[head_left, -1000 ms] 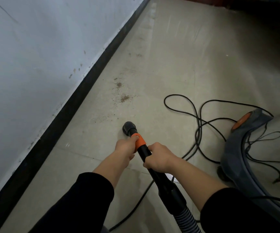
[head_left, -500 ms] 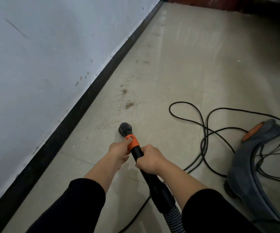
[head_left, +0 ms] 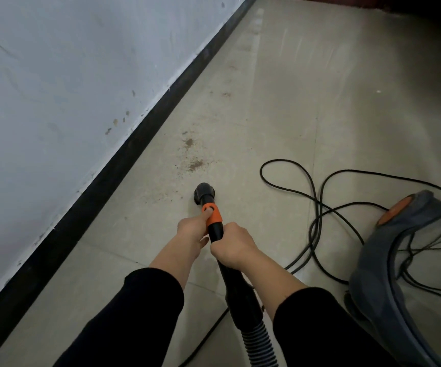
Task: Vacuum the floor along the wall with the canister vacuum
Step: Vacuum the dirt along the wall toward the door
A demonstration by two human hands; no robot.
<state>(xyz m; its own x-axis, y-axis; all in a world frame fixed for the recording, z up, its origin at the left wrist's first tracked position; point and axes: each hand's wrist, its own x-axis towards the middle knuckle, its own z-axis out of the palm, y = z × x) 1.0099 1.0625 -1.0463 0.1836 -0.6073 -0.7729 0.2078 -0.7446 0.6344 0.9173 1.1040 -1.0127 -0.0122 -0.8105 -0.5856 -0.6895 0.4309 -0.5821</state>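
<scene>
Two hands hold the vacuum wand (head_left: 238, 290): the left hand (head_left: 191, 229) grips at the orange collar (head_left: 212, 213), thumb on it, and the right hand (head_left: 234, 246) is wrapped round the black tube just behind. The round nozzle (head_left: 205, 193) sits low over the tiled floor (head_left: 280, 115), near the black baseboard (head_left: 134, 154) but apart from it. Step in hand, as judged: working forward along the wall (head_left: 55, 88). A patch of brown dirt (head_left: 194, 165) lies just ahead of the nozzle, so the next move calls for a short forward push. Floor ahead along the baseboard is open; the looped power cord (head_left: 313, 234) and the canister (head_left: 373, 255) crowd the right side.
</scene>
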